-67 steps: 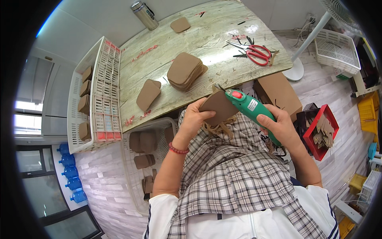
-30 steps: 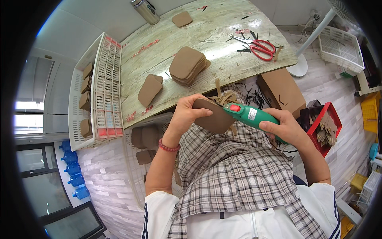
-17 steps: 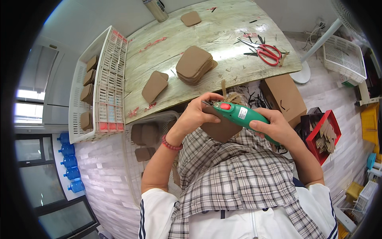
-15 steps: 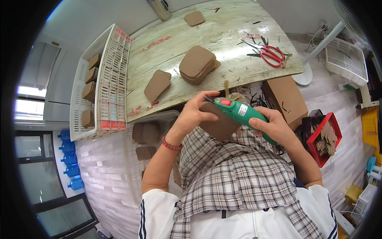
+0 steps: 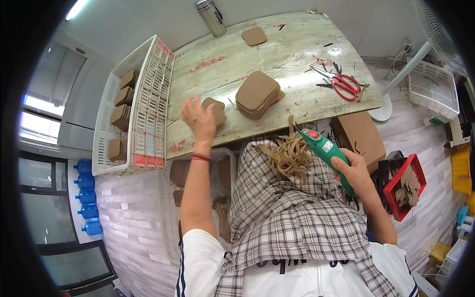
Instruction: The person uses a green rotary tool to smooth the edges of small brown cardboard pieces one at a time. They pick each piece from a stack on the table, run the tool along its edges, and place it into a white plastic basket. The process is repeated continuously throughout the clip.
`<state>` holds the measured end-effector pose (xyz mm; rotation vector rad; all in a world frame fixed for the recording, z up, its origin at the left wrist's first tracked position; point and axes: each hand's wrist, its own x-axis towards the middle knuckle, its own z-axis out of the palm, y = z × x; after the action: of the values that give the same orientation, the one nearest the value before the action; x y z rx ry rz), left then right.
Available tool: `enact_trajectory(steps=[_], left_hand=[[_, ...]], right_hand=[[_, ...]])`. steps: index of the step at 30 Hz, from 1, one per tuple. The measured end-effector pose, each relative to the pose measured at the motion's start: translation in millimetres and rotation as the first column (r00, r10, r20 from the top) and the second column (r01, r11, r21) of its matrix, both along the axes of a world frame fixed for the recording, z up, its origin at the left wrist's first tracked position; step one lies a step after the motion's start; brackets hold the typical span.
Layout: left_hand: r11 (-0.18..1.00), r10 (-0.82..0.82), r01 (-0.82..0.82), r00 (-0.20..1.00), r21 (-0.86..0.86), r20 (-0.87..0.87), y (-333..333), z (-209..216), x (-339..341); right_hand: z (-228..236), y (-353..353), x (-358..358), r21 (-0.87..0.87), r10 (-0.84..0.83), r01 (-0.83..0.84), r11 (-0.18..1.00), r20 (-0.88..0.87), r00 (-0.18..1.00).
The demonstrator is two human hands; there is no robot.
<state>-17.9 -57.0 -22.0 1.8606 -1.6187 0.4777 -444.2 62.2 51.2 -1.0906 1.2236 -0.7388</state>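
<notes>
My right hand (image 5: 354, 172) is wrapped round a green electric cutter (image 5: 324, 151) with a red button, its dark tip pointing up and left. My left hand (image 5: 199, 119) reaches over the table's near left part with its fingers apart, beside a small pile of brown rounded pieces (image 5: 214, 111) that it partly covers. To its right stands a taller stack of the same brown pieces (image 5: 257, 94). Across my checked apron lies a tangle of thin brown trimmings (image 5: 289, 154), just left of the cutter.
Red-handled scissors (image 5: 341, 84) lie among dark scraps at the table's right. A white crate (image 5: 148, 114) with brown pieces stands left. A steel flask (image 5: 212, 19) is at the back; a single brown piece (image 5: 254, 36) lies nearby. Below right are a cardboard box (image 5: 358, 136) and red tray (image 5: 420, 173).
My left hand has left the cutter's tip and moved up and left to the table; the brown piece is gone from my lap. The cutter has shifted right and down, uncovering the trimmings.
</notes>
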Motion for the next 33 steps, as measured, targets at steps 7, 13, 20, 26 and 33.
enact_trajectory(steps=[7,13,20,26,33], left_hand=[[0.906,-0.17,0.205,0.977,0.37,-0.125,-36,17,-89],[0.973,-0.211,0.226,0.954,0.048,-0.214,-30,25,-106],[0.912,-0.177,0.409,0.327,-0.03,-0.928,-8,51,-114],[0.868,-0.378,0.057,-0.567,-0.493,-0.732,34,71,-166],[0.868,-0.326,-0.11,-0.862,-0.485,-0.388,36,62,-197]], right_hand=[[-9,6,1,-0.043,-0.004,0.003,0.999,-0.025,1.0],[-11,9,-3,-0.06,-0.008,0.009,0.998,0.005,1.0],[-14,9,-5,-0.071,-0.03,0.031,0.997,0.01,0.999],[-1,4,7,-0.137,-0.069,0.077,0.988,0.064,0.996],[14,1,21,-0.155,-0.093,0.108,0.982,0.1,0.991]])
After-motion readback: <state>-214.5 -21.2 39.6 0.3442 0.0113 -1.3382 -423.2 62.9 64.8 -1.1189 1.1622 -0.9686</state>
